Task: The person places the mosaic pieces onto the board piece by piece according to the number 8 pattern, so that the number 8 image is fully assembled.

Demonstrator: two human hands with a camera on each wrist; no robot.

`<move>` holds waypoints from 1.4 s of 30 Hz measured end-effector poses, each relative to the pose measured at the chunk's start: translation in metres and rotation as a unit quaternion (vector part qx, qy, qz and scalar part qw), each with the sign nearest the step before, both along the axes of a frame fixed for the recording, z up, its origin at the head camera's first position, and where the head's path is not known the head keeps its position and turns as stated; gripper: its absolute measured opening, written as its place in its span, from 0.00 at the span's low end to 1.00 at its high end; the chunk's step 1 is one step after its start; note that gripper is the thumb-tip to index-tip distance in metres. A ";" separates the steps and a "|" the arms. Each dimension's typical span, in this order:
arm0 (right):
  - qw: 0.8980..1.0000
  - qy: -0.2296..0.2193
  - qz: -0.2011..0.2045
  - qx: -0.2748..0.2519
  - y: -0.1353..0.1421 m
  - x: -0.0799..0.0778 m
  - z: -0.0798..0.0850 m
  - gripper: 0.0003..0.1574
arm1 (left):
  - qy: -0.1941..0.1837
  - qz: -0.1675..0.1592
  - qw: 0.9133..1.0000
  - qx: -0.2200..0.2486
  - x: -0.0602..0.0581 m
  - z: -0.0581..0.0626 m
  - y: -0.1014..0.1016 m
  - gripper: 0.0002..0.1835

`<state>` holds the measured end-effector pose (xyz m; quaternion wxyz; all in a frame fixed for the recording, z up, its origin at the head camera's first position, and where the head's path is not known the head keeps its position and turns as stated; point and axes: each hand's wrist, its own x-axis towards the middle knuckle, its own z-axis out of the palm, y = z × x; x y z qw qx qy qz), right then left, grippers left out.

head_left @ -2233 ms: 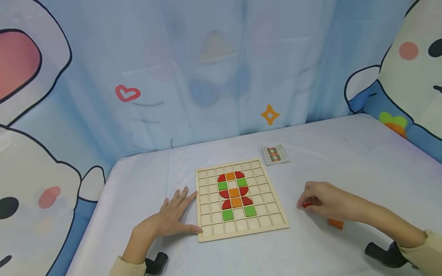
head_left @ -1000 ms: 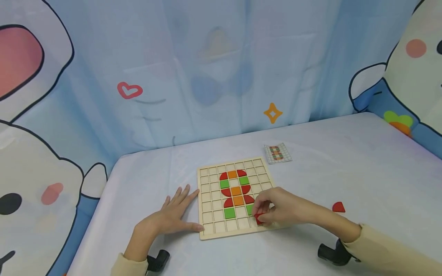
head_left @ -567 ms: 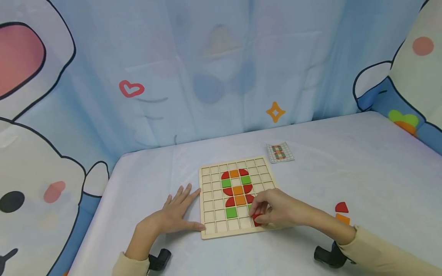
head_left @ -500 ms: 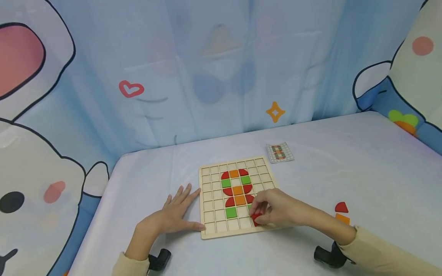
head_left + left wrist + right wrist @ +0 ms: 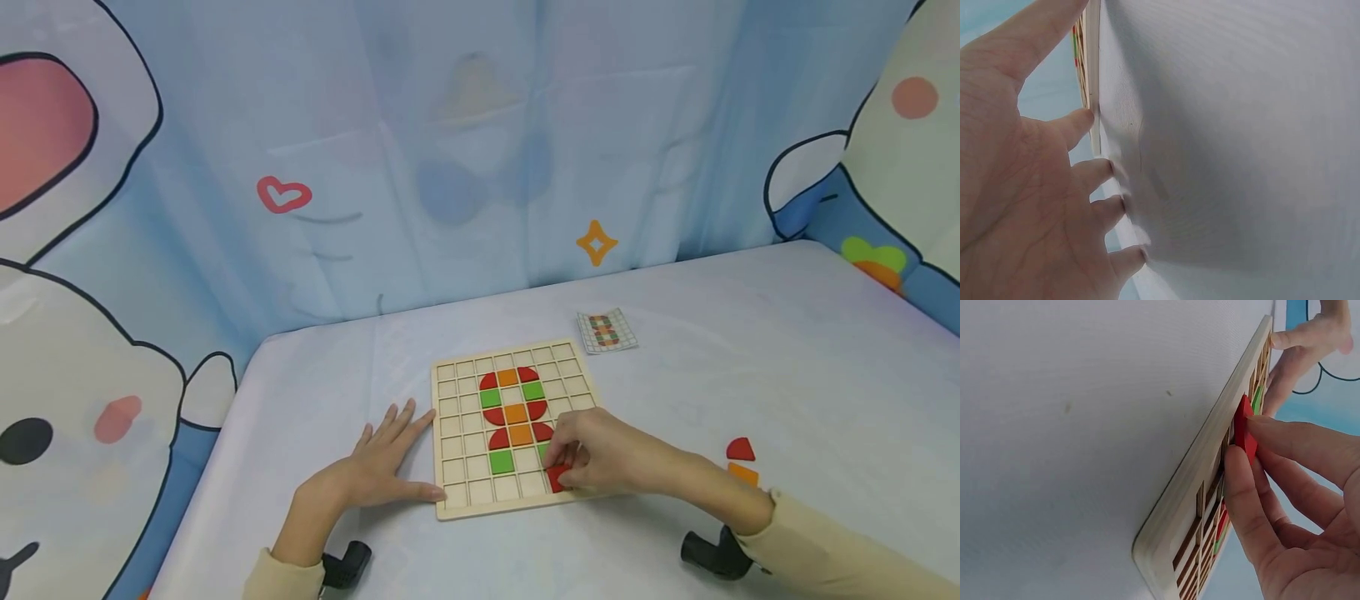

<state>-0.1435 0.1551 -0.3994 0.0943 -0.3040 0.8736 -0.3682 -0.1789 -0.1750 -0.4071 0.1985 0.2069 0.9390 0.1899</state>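
A square wooden grid board point(image 5: 480, 493) lies on the table, with red, orange and green tiles set in its middle columns. My right hand point(image 5: 611, 454) is over the board's lower right part and pinches a red tile point(image 5: 557, 477) between thumb and fingers. In the right wrist view this red tile point(image 5: 1246, 434) stands tilted at the grid near the front rim. Behind the fingers a green tile point(image 5: 543, 451) is partly hidden. My left hand point(image 5: 360, 479) rests on the table with fingers spread, thumb and index fingertip touching the board's left edge.
A small pattern card point(image 5: 607, 331) lies beyond the board's upper right corner. To the right on the white cloth are a loose red rounded tile point(image 5: 740, 449) and an orange tile point(image 5: 743, 475), close to the right forearm. A printed blue curtain point(image 5: 465, 167) hangs behind the table.
My right hand has moved left from the loose tiles to the board, carrying the red tile. Over the last half second it barely moves. The left hand stays at the board's edge.
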 end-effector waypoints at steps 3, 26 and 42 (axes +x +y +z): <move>1.000 -0.001 -0.004 0.015 -0.002 0.001 0.001 0.13 | 0.001 0.001 1.000 -0.003 0.001 0.001 0.000 0.61; 0.999 -0.002 -0.008 0.052 -0.008 0.003 0.004 0.14 | 0.004 0.001 1.000 -0.002 0.002 0.003 0.002 0.61; 0.996 -0.011 -0.066 0.051 0.088 0.012 0.014 0.10 | 0.001 -0.004 1.000 -0.003 0.002 0.005 0.001 0.61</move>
